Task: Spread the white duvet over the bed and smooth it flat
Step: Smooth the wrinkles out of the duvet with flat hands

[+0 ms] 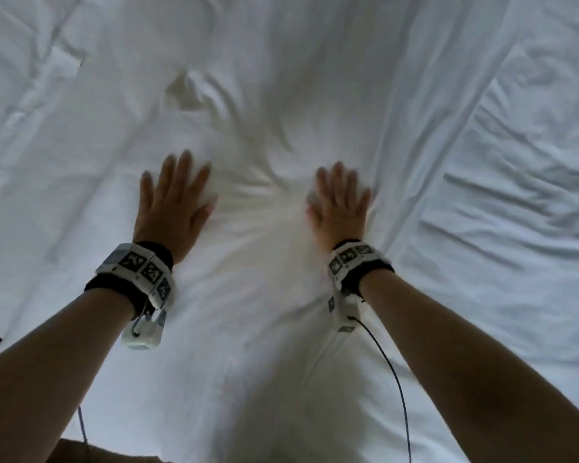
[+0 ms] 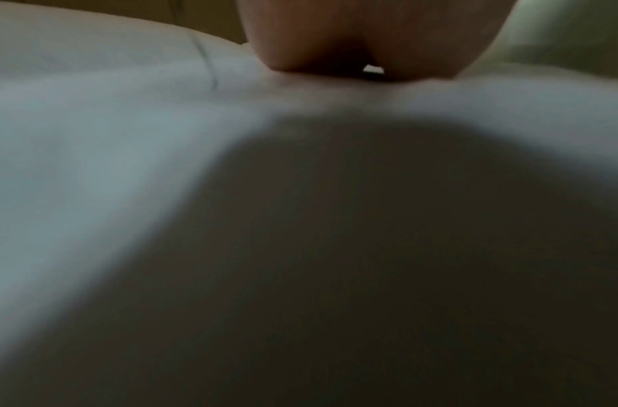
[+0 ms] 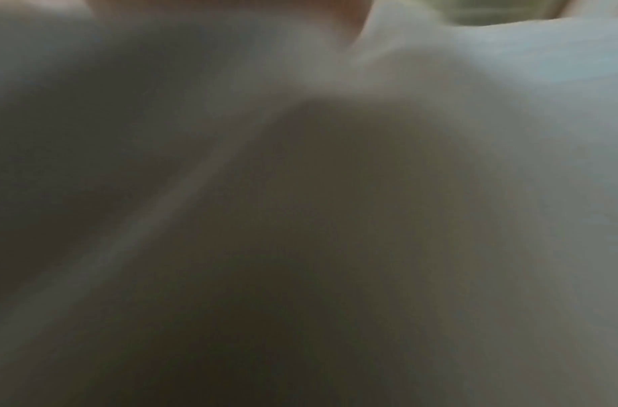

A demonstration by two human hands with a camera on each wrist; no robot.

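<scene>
Head view, duvet: the white duvet (image 1: 315, 78) fills the frame and covers the bed, lying wrinkled, with heavier creases at the right and a folded ridge at the upper left.
Head view, left hand: the left hand (image 1: 174, 205) lies palm-down on the duvet, fingers straight and slightly spread, gripping nothing; its outline is motion-blurred.
Head view, right hand: the right hand (image 1: 340, 205) lies palm-down too, near the left, fingers extended and holding nothing, with fine creases fanning across the cloth between the two hands.
Head view, wrists: each forearm wears a black wristband (image 1: 134, 279) with patterned markers and a small white unit, and a thin cable (image 1: 395, 379) trails from the right one.
Left wrist view: the hand (image 2: 363, 38) presses onto the duvet (image 2: 91, 137) at the top of a blurred frame; a dark shadow covers the lower part.
Right wrist view: blurred folds of duvet (image 3: 509, 110) fill the frame, dim toward the bottom; a sliver of skin shows at the top edge, too vague to read the fingers.
</scene>
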